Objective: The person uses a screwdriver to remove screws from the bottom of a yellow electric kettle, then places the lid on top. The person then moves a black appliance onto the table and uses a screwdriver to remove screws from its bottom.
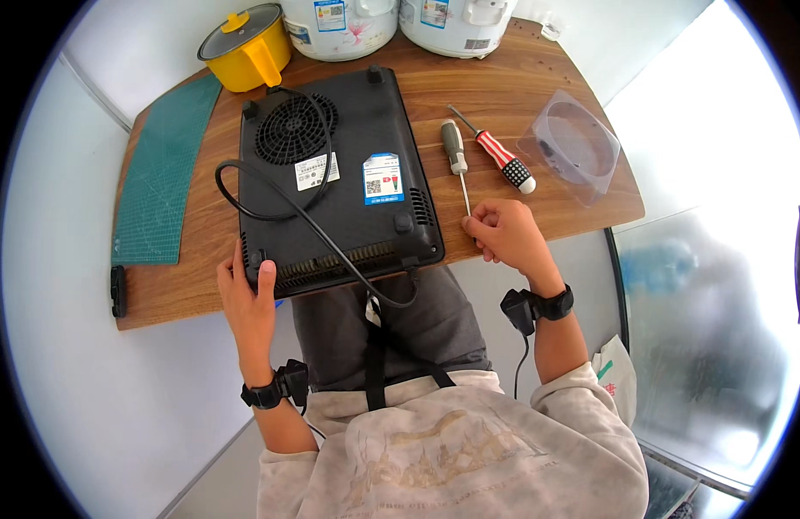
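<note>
A black induction cooker (348,216) lies upside down on the table, its round fan grille and vent slots showing. Its black power cord loops across the underside. My left hand (248,294) grips the near left corner, thumb on top and fingers along the side. At the table's front edge, my right hand (510,238) is closed in a pinch at the tip of a grey-handled screwdriver (453,145). Whether a small part is also between those fingertips is hidden. Just right of it lies a second screwdriver (501,158) with a red, white and black handle.
A clear plastic container (581,143) holding small dark bits stands at the right. A green cutting mat (162,186) covers the left side, with a small black object (118,291) at its near corner. Along the back are a yellow pot (248,56) and two white appliances (343,26).
</note>
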Tool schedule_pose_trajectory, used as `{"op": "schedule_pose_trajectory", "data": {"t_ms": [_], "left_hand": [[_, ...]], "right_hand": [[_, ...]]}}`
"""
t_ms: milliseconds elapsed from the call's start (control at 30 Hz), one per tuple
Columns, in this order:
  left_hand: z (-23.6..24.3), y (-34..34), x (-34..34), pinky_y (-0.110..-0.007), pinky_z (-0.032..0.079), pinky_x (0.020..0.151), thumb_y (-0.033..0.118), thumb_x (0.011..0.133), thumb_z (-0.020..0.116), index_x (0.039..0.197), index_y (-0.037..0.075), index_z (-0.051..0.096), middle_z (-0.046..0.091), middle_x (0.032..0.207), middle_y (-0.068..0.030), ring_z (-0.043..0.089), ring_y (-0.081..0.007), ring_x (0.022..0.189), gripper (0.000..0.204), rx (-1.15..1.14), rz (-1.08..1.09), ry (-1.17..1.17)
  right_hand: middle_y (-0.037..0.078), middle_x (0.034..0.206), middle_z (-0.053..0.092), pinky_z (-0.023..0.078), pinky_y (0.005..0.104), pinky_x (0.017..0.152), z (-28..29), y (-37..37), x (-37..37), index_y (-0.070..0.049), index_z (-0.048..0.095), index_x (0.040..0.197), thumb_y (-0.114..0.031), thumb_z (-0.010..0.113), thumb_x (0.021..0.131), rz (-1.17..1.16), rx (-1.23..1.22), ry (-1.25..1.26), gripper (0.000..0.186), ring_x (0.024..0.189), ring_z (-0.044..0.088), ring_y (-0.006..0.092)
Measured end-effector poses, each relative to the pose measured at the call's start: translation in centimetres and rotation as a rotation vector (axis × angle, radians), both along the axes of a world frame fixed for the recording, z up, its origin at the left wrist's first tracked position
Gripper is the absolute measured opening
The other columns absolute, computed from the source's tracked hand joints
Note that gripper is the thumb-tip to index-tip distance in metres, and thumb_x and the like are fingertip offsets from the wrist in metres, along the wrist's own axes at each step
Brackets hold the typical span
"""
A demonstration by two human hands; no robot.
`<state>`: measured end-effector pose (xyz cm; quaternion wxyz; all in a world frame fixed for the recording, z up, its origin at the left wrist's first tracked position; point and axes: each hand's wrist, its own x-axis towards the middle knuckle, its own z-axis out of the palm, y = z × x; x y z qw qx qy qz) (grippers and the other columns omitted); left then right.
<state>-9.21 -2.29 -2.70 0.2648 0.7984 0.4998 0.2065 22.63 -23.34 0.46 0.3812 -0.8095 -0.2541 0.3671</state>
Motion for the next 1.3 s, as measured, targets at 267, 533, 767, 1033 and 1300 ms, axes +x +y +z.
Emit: {"op": "schedule_pose_trajectory", "data": {"t_ms": [267,533,767,1033,1300], "left_hand": [[-0.6,0.0,0.0,-0.043,0.042,0.102,0.06,0.097,0.055,0.146,0.0,0.049,0.05,0.126,-0.0184,0.051,-0.0363,0.119,0.077,0.024,-0.013,-0.007],[-0.7,0.0,-0.1,-0.043,0.042,0.103,0.059,0.097,0.055,0.146,0.001,0.049,0.049,0.128,-0.0182,0.051,-0.0359,0.121,0.076,0.002,-0.011,-0.023],[-0.5,-0.2,-0.9,-0.044,0.042,0.104,0.054,0.098,0.057,0.146,0.001,0.048,0.049,0.13,-0.0182,0.05,-0.0357,0.122,0.072,-0.005,-0.05,-0.026],[0.1,-0.8,-1.1,-0.042,0.038,0.108,0.046,0.097,0.063,0.148,0.002,0.045,0.047,0.135,-0.0177,0.048,-0.0348,0.126,0.07,-0.032,-0.068,-0.017],[1.4,-2.9,-0.5,-0.042,0.042,0.103,0.025,0.096,0.068,0.137,0.004,0.053,0.051,0.133,-0.0171,0.052,-0.0338,0.121,0.049,0.222,0.029,-0.048]], "right_hand": [[0.008,0.058,0.062,0.045,0.0304,0.046,0.7,0.8,-0.1,0.001,0.062,0.076,-0.021,0.073,0.09,0.15,-0.084,-0.215,0.028,0.045,0.059,0.0148],[0.013,0.094,0.064,0.051,0.045,0.067,1.4,-0.6,2.1,-0.008,0.059,0.109,-0.025,0.07,0.092,-0.071,0.0,-0.956,0.027,0.082,0.066,0.0353],[0.018,0.107,0.064,0.052,0.0482,0.076,-1.2,-0.9,4.1,-0.008,0.054,0.123,-0.024,0.072,0.091,-0.011,-0.069,-0.931,0.04,0.092,0.065,0.0417],[0.015,0.104,0.07,0.054,0.0375,0.078,1.2,-1.1,4.9,-0.002,0.066,0.117,-0.014,0.073,0.087,-0.208,0.065,-0.753,0.033,0.091,0.069,0.0278],[0.011,0.106,0.069,0.053,0.0245,0.057,6.7,-3.1,2.4,0.0,0.061,0.116,-0.02,0.067,0.095,-0.379,0.562,-0.589,0.03,0.072,0.066,0.013]]}}
